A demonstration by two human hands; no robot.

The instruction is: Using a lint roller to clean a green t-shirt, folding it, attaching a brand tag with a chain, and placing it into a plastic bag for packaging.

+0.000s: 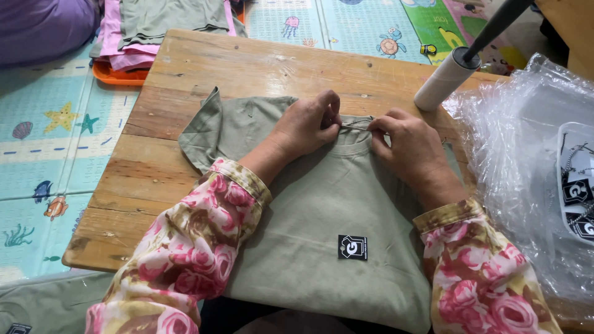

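Shirt point(322, 216), sage green with a small black patch on the front, laid flat on a wooden table point(185, 80); its collar is pinched from one side by the left hand point(307, 125) and from the other by the right hand point(408, 145), both closed on the fabric. Beside it are noted a lint roller point(447, 79), clear plastic bags point(526, 161) and a stack of folded clothes point(154, 28).

Left hand point(306, 125) and right hand point(410, 145) close together, fingers pinched, forearms converging.
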